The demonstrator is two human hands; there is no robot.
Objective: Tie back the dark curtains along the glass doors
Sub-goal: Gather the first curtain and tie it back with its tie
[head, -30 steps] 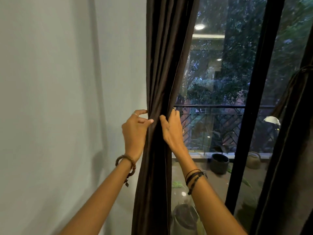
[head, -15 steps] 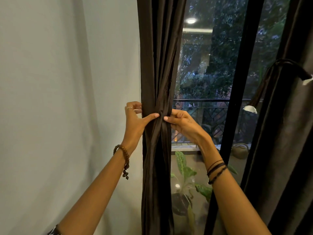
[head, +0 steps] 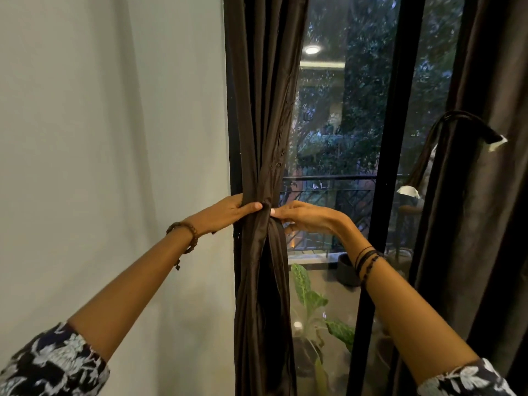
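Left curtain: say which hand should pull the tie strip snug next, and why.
Probably the right hand: its fingers pinch the tie strip at the knot, while the left hand grips the gathered curtain, steadying it.

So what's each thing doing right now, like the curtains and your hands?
Left curtain: gathered into a bunch, cinched at the middle.
Left hand: grips the bunch.
Right hand: pinches the fabric at the cinch.
Right curtain: hangs loose.
Tieback: dangling, not around the right curtain.

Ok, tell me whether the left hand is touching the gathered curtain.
Touching. The head view shows the left hand wrapped round the gathered curtain at its cinched waist, thumb pressed onto the fabric, no gap visible.
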